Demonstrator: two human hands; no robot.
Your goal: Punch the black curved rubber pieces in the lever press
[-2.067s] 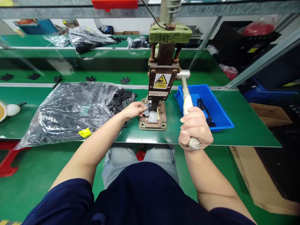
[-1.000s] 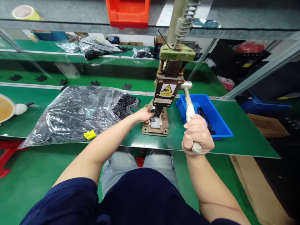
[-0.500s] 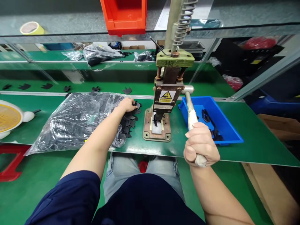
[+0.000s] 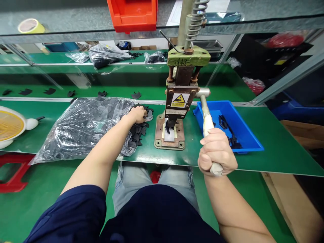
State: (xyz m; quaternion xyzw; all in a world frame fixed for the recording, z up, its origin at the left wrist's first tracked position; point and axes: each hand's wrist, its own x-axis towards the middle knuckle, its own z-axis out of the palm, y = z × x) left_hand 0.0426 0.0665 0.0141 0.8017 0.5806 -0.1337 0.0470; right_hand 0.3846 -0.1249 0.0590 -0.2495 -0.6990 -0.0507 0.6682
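Observation:
My right hand [image 4: 217, 152] is wrapped round the pale, tape-covered lever handle [image 4: 208, 123] of a hand press [image 4: 178, 101]. Under the press ram, a curved black part [image 4: 168, 128] rests on the light metal plate of the base. To the left, my left hand [image 4: 138, 114] is closed at the top of a pile of small curved black plastic pieces [image 4: 136, 131], with one piece [image 4: 149, 115] at its fingertips. That pile spills from the mouth of a large clear plastic bag [image 4: 86, 128] full of black pieces.
Right of the press stands a blue bin [image 4: 246, 135] with black parts inside. Single black pieces [image 4: 102, 93] lie in a row on the green belt behind. A white and yellow fan [image 4: 11, 125] is at far left. Overhead, a shelf carries a red bin [image 4: 134, 17] and a tape roll [image 4: 30, 26].
My left hand has shifted slightly at the pile, and a curved piece now shows at its fingertips. My right hand stays on the lever. The whole view has tilted slightly.

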